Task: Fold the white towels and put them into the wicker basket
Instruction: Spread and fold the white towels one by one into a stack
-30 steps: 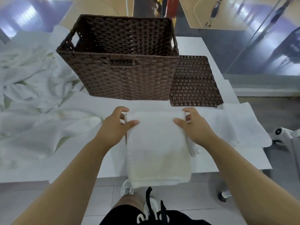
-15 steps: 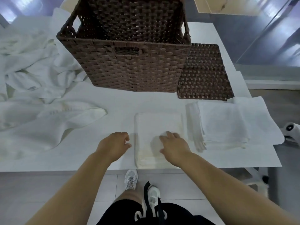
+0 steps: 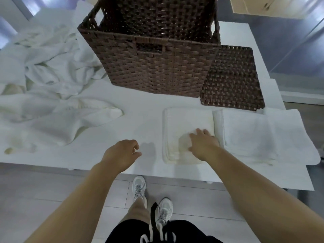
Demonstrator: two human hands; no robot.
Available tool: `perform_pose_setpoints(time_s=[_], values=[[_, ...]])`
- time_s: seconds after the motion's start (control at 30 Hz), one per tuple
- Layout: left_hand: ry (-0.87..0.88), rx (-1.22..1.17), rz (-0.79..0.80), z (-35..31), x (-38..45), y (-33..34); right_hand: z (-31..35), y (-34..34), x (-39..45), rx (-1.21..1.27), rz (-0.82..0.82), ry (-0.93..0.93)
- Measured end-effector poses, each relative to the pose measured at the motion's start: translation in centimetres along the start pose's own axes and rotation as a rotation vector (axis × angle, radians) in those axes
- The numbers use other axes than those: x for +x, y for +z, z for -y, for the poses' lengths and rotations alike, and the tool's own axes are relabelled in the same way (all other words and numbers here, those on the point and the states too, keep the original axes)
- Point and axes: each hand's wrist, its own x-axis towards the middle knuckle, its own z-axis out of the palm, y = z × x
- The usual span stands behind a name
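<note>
Towels are the work item. One folded towel (image 3: 182, 132) lies flat on the tabletop (image 3: 143, 109), just in front of the wicker basket (image 3: 152, 55) and touching the left edge of a stack of folded towels (image 3: 245, 135) to the basket's front right. A heap of unfolded towels (image 3: 47, 71) lies to the left of the basket, partly against its left wall. A flat wicker lid (image 3: 231, 78) lies against the basket's right side.

Right hand (image 3: 203, 144): fingers extended, palm pressing on the near right part of the folded towel. Left hand (image 3: 121, 153): loosely curled, holding nothing, over bare tabletop in front of the basket, apart from the towel.

Handling, as a judgement: the towel is soft, light and limp, with no stiffness of its own. Lifted by one corner, the fold would likely fall open. Take hold at both opposite side edges, with fingers under the bottom layer and thumbs on top, and carry it level over the basket's near rim.

Change from the earlier frames: one second ago both hands gripped the towel's far corners with its near part hanging over the tabletop edge; it now lies wholly on the tabletop, folded shorter. In the last half second the towel has come to lie against the stack, and the left hand has stayed clear.
</note>
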Motion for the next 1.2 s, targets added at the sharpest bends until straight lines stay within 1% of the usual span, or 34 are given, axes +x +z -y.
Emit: perform_pose_setpoints(time_s=[0.1, 0.2, 0.3, 0.4, 0.57, 0.7, 0.77, 0.87, 0.97, 1.03, 1.07, 1.13, 1.17, 1.2], values=[[-0.019, -0.027, -0.012, 0.7, -0.7, -0.4, 1.0, -2.5, -0.9, 0.04, -0.022, -0.052], [-0.051, -0.062, -0.036, 2.1, -1.6, -1.0, 3.0, -4.3, -1.4, 0.075, -0.018, -0.162], [-0.087, -0.108, -0.065, 4.5, -2.3, -1.5, 5.9, -5.4, -1.5, 0.07, 0.027, -0.267], [-0.138, -0.166, -0.079, 7.7, -2.7, -1.8, 9.2, -6.1, -1.1, 0.068, 0.077, -0.33], [-0.213, -0.223, -0.104, 14.2, -2.3, -3.1, 15.6, -7.2, 1.3, 0.017, 0.126, -0.384], [-0.233, -0.232, -0.12, 20.2, -1.1, -6.2, 21.3, -8.8, 3.8, -0.017, 0.127, -0.364], [-0.205, -0.22, -0.172, 23.3, -0.3, -7.9, 24.3, -9.6, 5.0, -0.025, 0.098, -0.357], [-0.179, -0.187, -0.354, 27.7, 1.1, -10.3, 28.7, -10.5, 6.9, -0.015, 0.025, -0.352], [-0.19, -0.026, -0.51, 31.5, 2.6, -12.0, 33.0, -11.2, 8.9, 0.027, -0.049, -0.377], [-0.205, 0.033, -0.548, 33.8, 3.6, -12.6, 35.6, -11.6, 10.1, 0.063, -0.127, -0.411], [-0.195, 0.055, -0.509, 34.8, 4.0, -12.8, 36.8, -11.7, 10.7, 0.086, -0.166, -0.434], [-0.207, 0.02, -0.354, 35.9, 4.4, -13.2, 38.8, -11.8, 11.9, 0.131, -0.193, -0.479], [-0.233, -0.051, -0.268, 36.2, 4.3, -13.3, 39.6, -11.7, 12.5, 0.149, -0.168, -0.491], [-0.248, -0.105, -0.23, 36.5, 4.3, -13.3, 40.2, -11.4, 13.0, 0.164, -0.124, -0.486]])
